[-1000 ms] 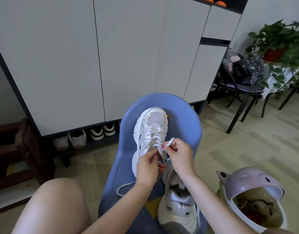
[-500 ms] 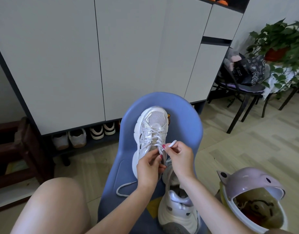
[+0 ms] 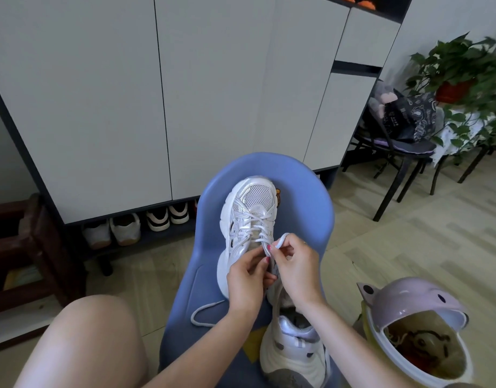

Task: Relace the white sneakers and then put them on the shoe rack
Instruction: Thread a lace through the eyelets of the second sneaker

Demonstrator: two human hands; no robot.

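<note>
Your right hand pinches a loop of white shoelace while your left hand grips the tongue area of the white sneaker lying on the blue chair, its mate just behind.

The sneaker on the blue chair is white with silver trim, a white mesh toe and a white lace, and the second sneaker nearer the camera is white with a lilac-silver heel tab and a grey sole edge. The cupboard doors are pale grey in a dark frame, the floor is pale beige planks, and the bin lid is pale pink with black dots. The plant is green in a red pot, the bag black with a white print, and the fingernails are painted red.
</note>
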